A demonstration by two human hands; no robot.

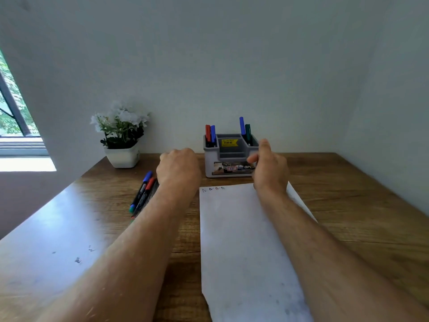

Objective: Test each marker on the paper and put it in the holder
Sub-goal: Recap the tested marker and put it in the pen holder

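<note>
The left hand (177,169) is curled knuckles-up above the table, its fingers turned away so I cannot tell if it holds anything, while the right hand (269,167) hangs loose and empty just before the grey holder (229,156), hiding its right front corner. Four markers (242,126) stand in the holder's end compartments and more loose markers (144,191) lie partly hidden under the left forearm. The paper (243,240), faint scribbles at its top edge, runs off the bottom on the wooden table (348,205), with a potted plant (121,135) against the pale wall.

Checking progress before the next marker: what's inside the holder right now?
The holder has red and blue markers in its left slot, blue and green markers in its right. The middle looks empty; slot bottoms are hidden.
</note>
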